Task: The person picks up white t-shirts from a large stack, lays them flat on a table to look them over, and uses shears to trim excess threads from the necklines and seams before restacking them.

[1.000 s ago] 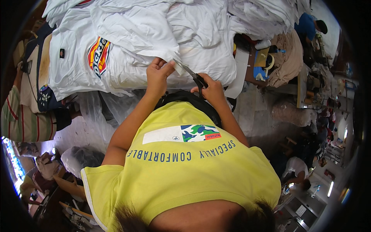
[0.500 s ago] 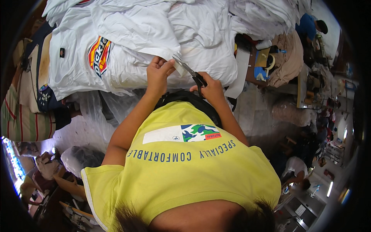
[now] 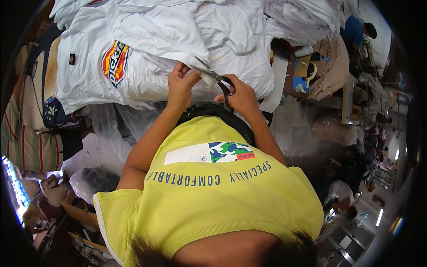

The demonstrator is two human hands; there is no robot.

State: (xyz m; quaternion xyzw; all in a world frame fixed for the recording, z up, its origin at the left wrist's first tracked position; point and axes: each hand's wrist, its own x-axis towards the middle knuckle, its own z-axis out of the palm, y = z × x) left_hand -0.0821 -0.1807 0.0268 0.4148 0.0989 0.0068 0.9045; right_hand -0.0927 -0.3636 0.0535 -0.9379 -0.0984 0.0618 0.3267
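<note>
White T-shirts (image 3: 151,82) are heaped on the work surface before me, the front one bearing a red, yellow and black print. With thumb and fingers, my left hand (image 3: 181,88) pinches an edge of the white fabric near the pile's front. Black-handled scissors (image 3: 215,75) are held in my right hand (image 3: 241,94), its thumb and fingers at the handle loops. Their blades are parted and point left, the tips close to my left fingertips and over the pinched fabric. Whether the blades touch the cloth I cannot tell.
Right of the pile are a tape roll (image 3: 311,71) and a brown cloth heap (image 3: 330,66). A person in a striped top (image 3: 33,144) is at the left. Clear plastic sheeting (image 3: 113,127) hangs below the pile. Other people work at the far right.
The scissor blades have spread wider, and their tips have shifted left and up toward my left fingers. My left hand stays nearly still on the fabric. The striped-top person has shifted slightly.
</note>
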